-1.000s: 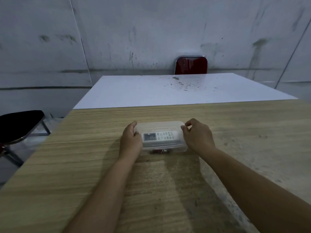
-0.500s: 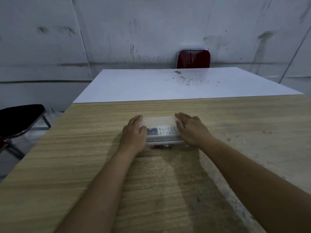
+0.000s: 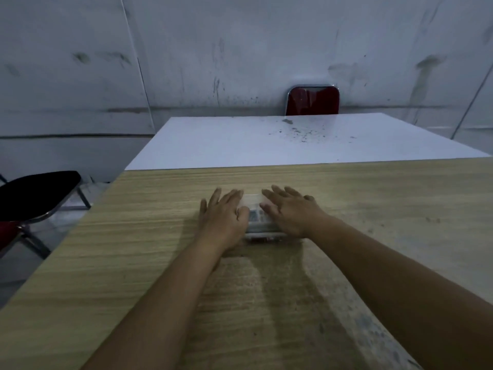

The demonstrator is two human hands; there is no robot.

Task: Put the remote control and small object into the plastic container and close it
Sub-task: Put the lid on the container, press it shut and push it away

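Your left hand (image 3: 222, 217) and right hand (image 3: 290, 212) lie flat, fingers spread, pressing on the lidded plastic container (image 3: 256, 209) between them. The remote control (image 3: 257, 217) shows through its lid; the wooden table (image 3: 133, 263) lies beneath your hands.

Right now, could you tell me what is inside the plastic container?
Through the plastic container, a remote control shows between the left hand and right hand. Something dark-red lies below; its identity is unclear.
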